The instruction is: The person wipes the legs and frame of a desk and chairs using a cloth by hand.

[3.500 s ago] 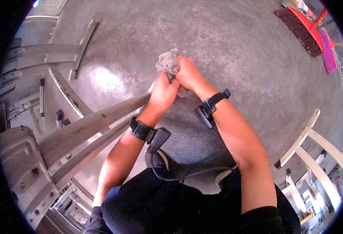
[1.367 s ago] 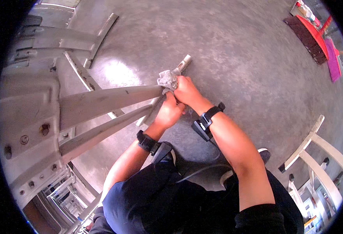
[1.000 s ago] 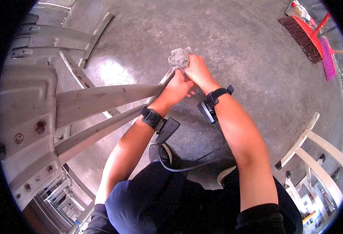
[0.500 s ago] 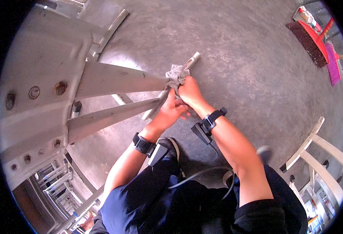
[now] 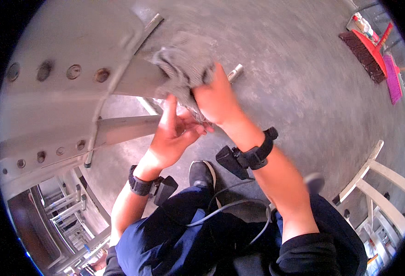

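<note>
A crumpled grey cloth [image 5: 184, 62] hangs from my right hand [image 5: 215, 101], whose fingers are closed round its right side. Part of the cloth lies over one of the tapered legs of a pale metal piece of furniture [image 5: 64, 106], which is tipped on its side. My left hand [image 5: 165, 140] is just below the cloth, its thumb raised and its fingers apart and slightly bent. The fingertips are close to the cloth's lower edge; whether they touch it I cannot tell. Rusty round bolts dot the panel from which the legs run.
A red broom [image 5: 368, 50] and a purple broom head [image 5: 392, 80] lie at the far right. At the right stands another pale frame [image 5: 372, 168] with curved legs. Stacked metal frames [image 5: 69, 207] fill the lower left. My shoe [image 5: 202, 175] is on the grey concrete floor.
The cloth has moved off the leg's foot end, left and up along the leg, and spread out. Both hands have shifted left, and the furniture has tilted a little.
</note>
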`<action>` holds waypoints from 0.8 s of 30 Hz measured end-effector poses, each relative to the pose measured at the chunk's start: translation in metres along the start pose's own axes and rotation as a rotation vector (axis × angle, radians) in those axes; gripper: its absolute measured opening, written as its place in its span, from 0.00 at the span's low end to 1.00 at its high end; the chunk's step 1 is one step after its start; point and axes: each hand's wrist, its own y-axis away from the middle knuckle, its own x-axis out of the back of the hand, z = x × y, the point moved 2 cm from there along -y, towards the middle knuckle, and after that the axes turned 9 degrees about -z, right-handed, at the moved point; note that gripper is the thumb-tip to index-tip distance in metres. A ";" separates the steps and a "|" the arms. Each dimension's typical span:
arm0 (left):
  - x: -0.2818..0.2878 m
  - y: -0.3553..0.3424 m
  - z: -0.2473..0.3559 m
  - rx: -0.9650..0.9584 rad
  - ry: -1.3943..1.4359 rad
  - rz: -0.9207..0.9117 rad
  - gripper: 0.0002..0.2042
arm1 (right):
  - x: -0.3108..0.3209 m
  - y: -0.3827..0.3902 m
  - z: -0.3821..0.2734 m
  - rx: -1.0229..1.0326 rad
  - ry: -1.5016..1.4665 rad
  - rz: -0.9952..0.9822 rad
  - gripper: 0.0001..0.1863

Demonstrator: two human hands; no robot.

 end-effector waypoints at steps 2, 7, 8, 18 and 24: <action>0.007 0.000 -0.014 0.104 -0.019 -0.034 0.45 | 0.003 0.016 0.025 -0.052 0.036 0.074 0.13; 0.015 0.004 -0.042 0.288 0.006 -0.081 0.39 | 0.019 0.050 0.055 -0.324 0.087 -0.047 0.13; 0.018 0.005 -0.043 0.317 -0.002 -0.106 0.37 | 0.020 0.055 0.057 -0.381 0.159 -0.088 0.13; 0.026 0.049 0.061 0.093 -0.199 -0.085 0.36 | -0.038 0.027 -0.073 0.239 0.193 -0.034 0.22; 0.026 0.068 0.065 0.123 -0.724 0.055 0.31 | -0.055 0.037 -0.056 0.363 0.332 -0.053 0.38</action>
